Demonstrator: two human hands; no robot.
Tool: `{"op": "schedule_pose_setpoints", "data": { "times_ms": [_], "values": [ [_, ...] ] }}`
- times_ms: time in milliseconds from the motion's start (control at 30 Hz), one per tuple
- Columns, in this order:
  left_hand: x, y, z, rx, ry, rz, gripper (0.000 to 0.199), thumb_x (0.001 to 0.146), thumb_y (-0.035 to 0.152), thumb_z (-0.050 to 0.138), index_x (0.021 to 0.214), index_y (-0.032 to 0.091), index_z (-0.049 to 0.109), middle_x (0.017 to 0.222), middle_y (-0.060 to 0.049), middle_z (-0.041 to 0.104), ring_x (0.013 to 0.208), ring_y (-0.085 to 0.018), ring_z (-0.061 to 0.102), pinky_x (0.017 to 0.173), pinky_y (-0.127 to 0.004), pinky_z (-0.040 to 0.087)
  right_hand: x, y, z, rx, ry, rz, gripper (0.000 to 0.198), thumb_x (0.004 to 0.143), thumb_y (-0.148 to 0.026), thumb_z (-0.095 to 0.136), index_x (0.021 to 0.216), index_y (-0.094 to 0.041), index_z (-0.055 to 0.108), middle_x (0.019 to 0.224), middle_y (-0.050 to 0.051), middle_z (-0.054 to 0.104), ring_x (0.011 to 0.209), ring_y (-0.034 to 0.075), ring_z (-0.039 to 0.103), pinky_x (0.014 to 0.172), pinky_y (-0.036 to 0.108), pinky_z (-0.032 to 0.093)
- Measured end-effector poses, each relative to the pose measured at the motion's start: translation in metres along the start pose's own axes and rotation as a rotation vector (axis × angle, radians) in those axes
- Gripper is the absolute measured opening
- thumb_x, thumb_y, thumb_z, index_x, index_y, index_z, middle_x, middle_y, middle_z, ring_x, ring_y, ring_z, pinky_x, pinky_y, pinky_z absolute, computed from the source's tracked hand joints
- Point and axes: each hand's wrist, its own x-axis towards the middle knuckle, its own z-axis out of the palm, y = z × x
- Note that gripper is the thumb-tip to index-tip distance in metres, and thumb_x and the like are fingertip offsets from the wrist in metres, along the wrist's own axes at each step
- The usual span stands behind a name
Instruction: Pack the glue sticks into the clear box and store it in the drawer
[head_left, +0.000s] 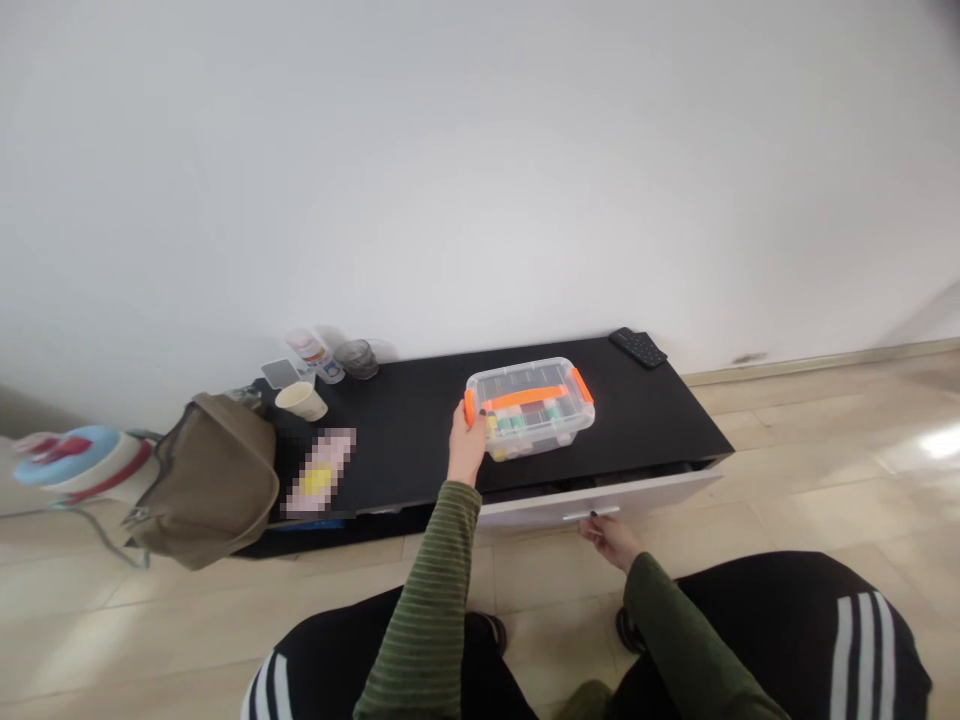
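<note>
A clear plastic storage box (525,380) with orange clasps and an orange carry handle (525,396) rests on a low black-topped cabinet (416,420). Small bottles and packs show through its wall. My left hand (466,447) grips the box's left end, at the orange clasp, with the thumb on the near side. Lower right, my right hand (613,543) has its fingers closed at the slim handle (592,514) of a white drawer (675,492). That drawer is pulled out a little, leaving a dark gap; its contents are hard to make out.
On the cabinet's left stand a brown bag (206,480), a paper cup (301,401), a spray can (318,357), a dark glass jar (356,359) and a pixelated packet (322,475). Black remote-like objects (637,347) lie back right. A blue-lidded container (94,465) is far left.
</note>
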Motion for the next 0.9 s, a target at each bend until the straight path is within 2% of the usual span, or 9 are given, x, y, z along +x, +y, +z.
{"op": "schedule_pose_setpoints", "data": {
  "times_ms": [100, 200, 300, 467, 633, 767, 900],
  "values": [
    [-0.006, 0.002, 0.0, -0.036, 0.053, -0.001, 0.055, 0.088, 0.039, 0.064, 0.138, 0.02, 0.052, 0.141, -0.014, 0.057, 0.124, -0.025, 0.058, 0.104, -0.039, 0.047, -0.032, 0.02, -0.012, -0.081, 0.01, 0.109, 0.014, 0.09, -0.022, 0.059, 0.078, -0.017, 0.054, 0.067, 0.009, 0.07, 0.052, 0.018, 0.069, 0.037, 0.017, 0.041],
    [-0.019, 0.004, 0.0, -0.06, 0.069, 0.011, 0.055, 0.087, 0.039, 0.065, 0.138, 0.021, 0.053, 0.139, -0.013, 0.058, 0.123, -0.024, 0.059, 0.103, -0.038, 0.049, -0.07, 0.03, -0.025, -0.249, -0.134, 0.161, 0.022, 0.09, -0.032, 0.061, 0.077, -0.014, 0.061, 0.082, 0.016, 0.075, 0.056, 0.02, 0.072, 0.041, 0.02, 0.044],
    [-0.038, 0.006, -0.001, -0.066, 0.087, 0.054, 0.057, 0.088, 0.041, 0.064, 0.14, 0.024, 0.051, 0.144, -0.011, 0.055, 0.128, -0.024, 0.056, 0.106, -0.036, 0.047, -0.103, 0.018, -0.035, -0.29, -0.252, 0.005, 0.032, 0.085, -0.046, 0.067, 0.082, -0.014, 0.066, 0.095, 0.017, 0.076, 0.064, 0.02, 0.074, 0.048, 0.022, 0.049],
    [-0.074, 0.011, -0.002, -0.145, 0.091, 0.045, 0.061, 0.088, 0.042, 0.066, 0.144, 0.024, 0.049, 0.148, -0.011, 0.052, 0.132, -0.025, 0.054, 0.108, -0.037, 0.047, -0.132, -0.028, -0.035, -0.21, -0.134, -0.376, 0.048, 0.073, -0.061, 0.076, 0.093, -0.017, 0.071, 0.103, 0.013, 0.076, 0.086, 0.026, 0.074, 0.07, 0.034, 0.058],
    [-0.119, 0.007, -0.009, -0.155, 0.091, 0.045, 0.062, 0.09, 0.045, 0.064, 0.146, 0.026, 0.047, 0.153, -0.009, 0.047, 0.137, -0.025, 0.048, 0.113, -0.036, 0.043, -0.146, -0.048, -0.024, -0.086, -0.111, -0.651, 0.057, 0.079, -0.061, 0.072, 0.124, -0.028, 0.065, 0.137, 0.012, 0.062, 0.127, 0.031, 0.058, 0.098, 0.046, 0.053],
    [-0.169, -0.003, -0.019, -0.095, 0.085, -0.046, 0.062, 0.091, 0.048, 0.062, 0.148, 0.029, 0.045, 0.156, -0.008, 0.043, 0.14, -0.026, 0.045, 0.115, -0.038, 0.04, -0.157, -0.044, -0.019, -0.09, -0.143, -0.709, 0.063, 0.089, -0.06, 0.061, 0.145, -0.035, 0.049, 0.15, 0.008, 0.051, 0.134, 0.028, 0.051, 0.106, 0.049, 0.047],
    [-0.214, -0.025, -0.024, -0.011, 0.044, -0.049, 0.063, 0.092, 0.05, 0.059, 0.149, 0.028, 0.044, 0.155, -0.007, 0.045, 0.145, -0.027, 0.039, 0.119, -0.039, 0.034, -0.155, -0.032, -0.021, -0.219, -0.011, -0.702, 0.062, 0.084, -0.063, 0.065, 0.136, -0.029, 0.061, 0.142, 0.007, 0.06, 0.136, 0.029, 0.049, 0.113, 0.045, 0.039]
  ]
}}
